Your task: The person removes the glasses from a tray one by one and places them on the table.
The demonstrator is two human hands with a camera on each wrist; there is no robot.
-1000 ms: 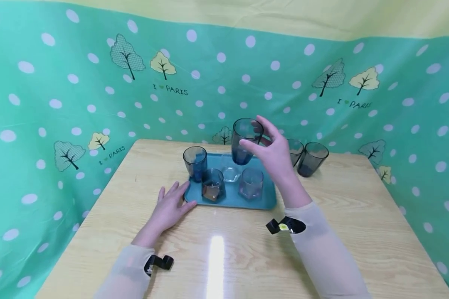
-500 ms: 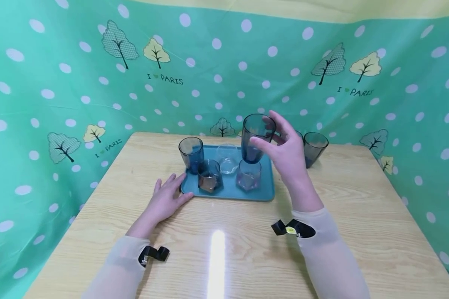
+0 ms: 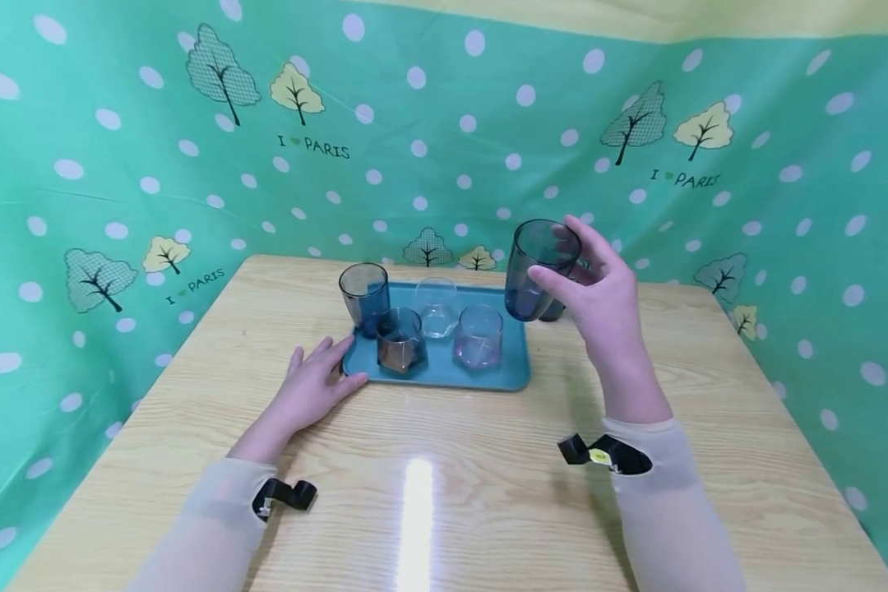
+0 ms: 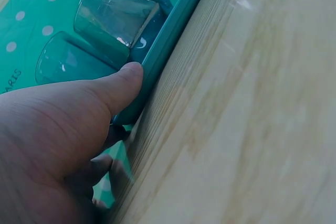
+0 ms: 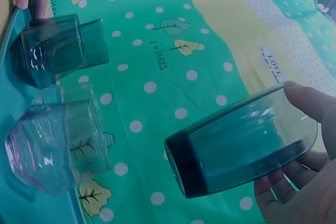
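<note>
My right hand holds a tall dark blue-grey drinking glass upright above the tray's back right corner. In the right wrist view, thumb and fingers grip this glass near its rim. The left hand lies at the front left corner of a blue tray, its fingers fairly straight along the side. Its thumb touches the tray rim in the left wrist view. On the tray stand another tall dark glass, a short brownish faceted glass, a clear glass and a pinkish faceted glass.
Behind the held glass, the base of another dark glass shows on the wooden table; most of it is hidden. A green dotted curtain hangs around the table's back and sides.
The right hand has carried the tall glass to the right, from above the tray's middle to its right edge. It now covers the tall glasses standing there. The left hand stays at the tray corner.
</note>
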